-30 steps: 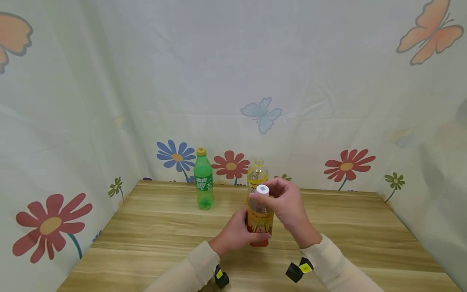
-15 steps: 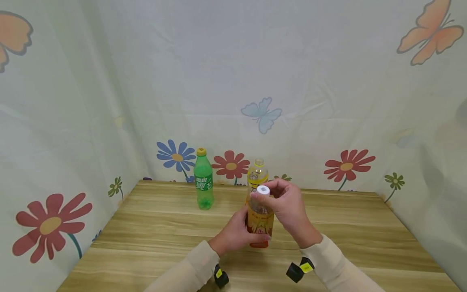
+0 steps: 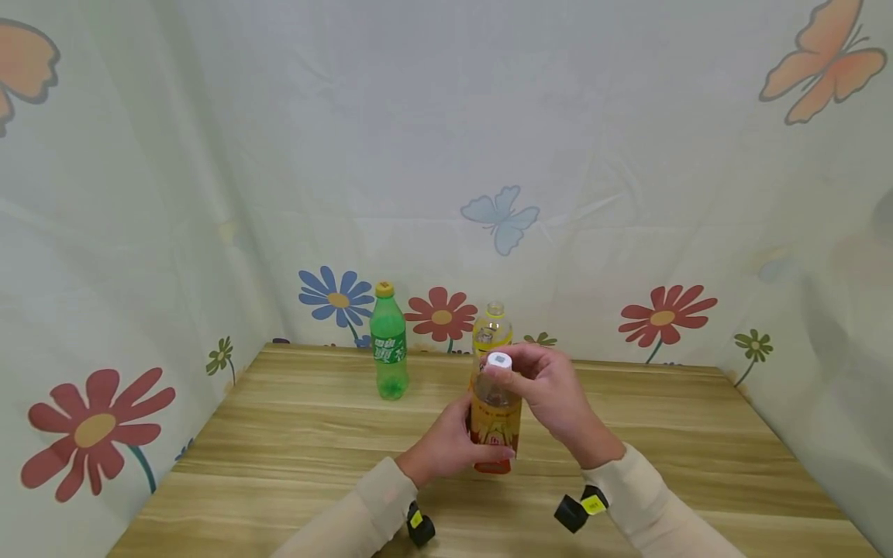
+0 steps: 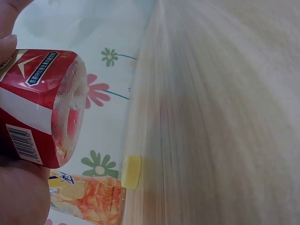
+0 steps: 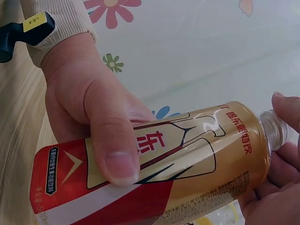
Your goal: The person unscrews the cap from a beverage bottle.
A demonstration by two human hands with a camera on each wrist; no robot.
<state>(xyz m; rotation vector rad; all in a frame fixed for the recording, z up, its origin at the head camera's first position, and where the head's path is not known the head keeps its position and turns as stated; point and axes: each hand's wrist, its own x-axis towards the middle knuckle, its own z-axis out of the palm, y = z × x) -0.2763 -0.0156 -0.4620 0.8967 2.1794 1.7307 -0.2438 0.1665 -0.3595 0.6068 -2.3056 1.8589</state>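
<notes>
My left hand (image 3: 449, 443) grips the lower body of a gold-and-red drink bottle (image 3: 497, 422), thumb across the label. The bottle is held upright; its base (image 4: 70, 117) hangs above the table in the left wrist view. With thumb and fingers, my right hand (image 3: 554, 391) pinches the white cap (image 3: 499, 360) at its top. The right wrist view shows the bottle's clear neck (image 5: 273, 130) between the right fingers; the cap lies outside that view. Just behind stands a yellow-labelled clear bottle (image 3: 492, 333) with an uncapped mouth, partly hidden.
A green soda bottle (image 3: 389, 345) with a yellow cap stands at the back left of the wooden table (image 3: 300, 434). A loose yellow cap (image 4: 131, 172) rests on the table beside the yellow-labelled bottle. A flowered curtain (image 3: 418, 155) rises behind.
My right wrist has swung slightly to the right while its fingers stay at the white cap. The held bottle has shifted a little to the left.
</notes>
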